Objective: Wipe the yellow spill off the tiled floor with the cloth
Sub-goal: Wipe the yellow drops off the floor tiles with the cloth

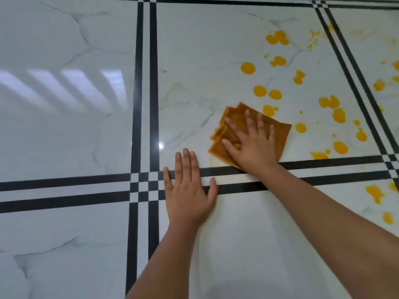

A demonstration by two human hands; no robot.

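Observation:
A folded orange-brown cloth [280, 132] lies flat on the white marble-look tiled floor [205, 50]. My right hand [253, 145] presses down on it with fingers spread. My left hand [189, 190] rests flat on the floor to the cloth's lower left, fingers apart, holding nothing, across the black border stripes. The yellow spill [248, 68] is scattered as several drops and blobs to the right of and beyond the cloth, reaching across the right-hand stripes. A faint yellow smear [212, 161] sits at the cloth's near-left corner.
Double black stripes [64, 182] cross the floor, with checkered squares [145, 186] where they meet. More yellow blotches [375, 193] lie on the near-right tile. Window light reflects on the left tile [64, 87].

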